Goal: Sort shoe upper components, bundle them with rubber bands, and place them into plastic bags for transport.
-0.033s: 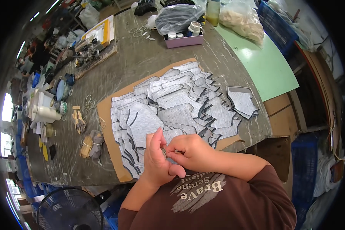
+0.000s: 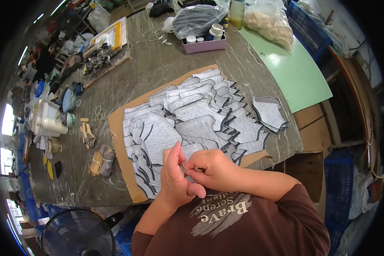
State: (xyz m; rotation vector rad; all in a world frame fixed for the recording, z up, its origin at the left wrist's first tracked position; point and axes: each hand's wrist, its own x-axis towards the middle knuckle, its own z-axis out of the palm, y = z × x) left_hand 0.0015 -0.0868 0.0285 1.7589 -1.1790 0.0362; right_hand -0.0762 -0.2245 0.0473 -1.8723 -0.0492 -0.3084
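Both hands meet close to my body, over the near edge of the stacked fabric pieces. My left hand is turned up on edge, its fingers curled round a small greyish thing that is mostly hidden. Pinched fingers of my right hand press against that same thing from the right; its kind cannot be made out. Just beyond lie many overlapping grey cut fabric pieces with dark edges, some of them notched, spread on a brown cardboard sheet. A smaller stack of grey pieces sits apart to the right.
Tied bundles of small pieces and rubber bands lie left. A purple box with jars stands at the back. A green board bears a bag at far right. A black fan stands near left.
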